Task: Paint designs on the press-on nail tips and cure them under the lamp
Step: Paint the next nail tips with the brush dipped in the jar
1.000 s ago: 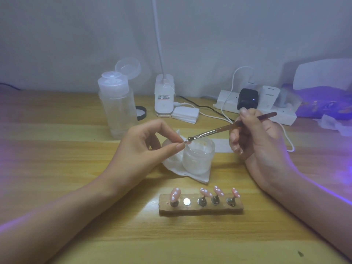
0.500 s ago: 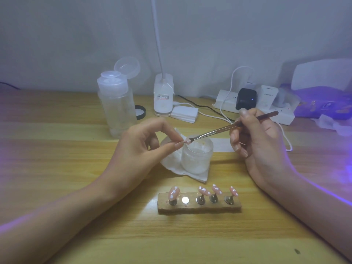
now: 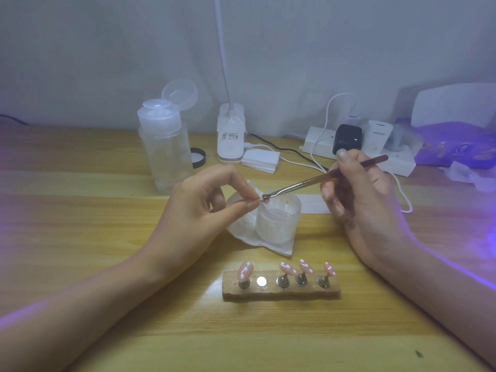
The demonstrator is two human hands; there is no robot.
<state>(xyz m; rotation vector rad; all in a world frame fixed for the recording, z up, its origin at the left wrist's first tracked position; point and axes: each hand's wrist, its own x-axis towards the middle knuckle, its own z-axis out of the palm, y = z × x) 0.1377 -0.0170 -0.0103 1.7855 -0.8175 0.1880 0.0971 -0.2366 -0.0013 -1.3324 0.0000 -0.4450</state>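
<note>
Left hand [image 3: 198,210], right hand [image 3: 359,202] unmoved; tool [image 3: 303,183] at nail tip [image 3: 263,200].

Jar [image 3: 277,224] on tissue [image 3: 279,248]; holder block [image 3: 281,292] before it; bottle [image 3: 167,157] behind-left (lamp base [image 3: 230,140] beside).

Pinched nail tip [image 3: 263,201] hidden, lamp neck [image 3: 223,63] cropped

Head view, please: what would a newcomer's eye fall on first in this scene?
First, mid-table above a frosted jar, the left hand pinches a small nail tip while the right hand holds a slim metal tool to it. Then, nearer the person, a wooden holder carries four pink white-dotted tips and one bare magnet.
</note>
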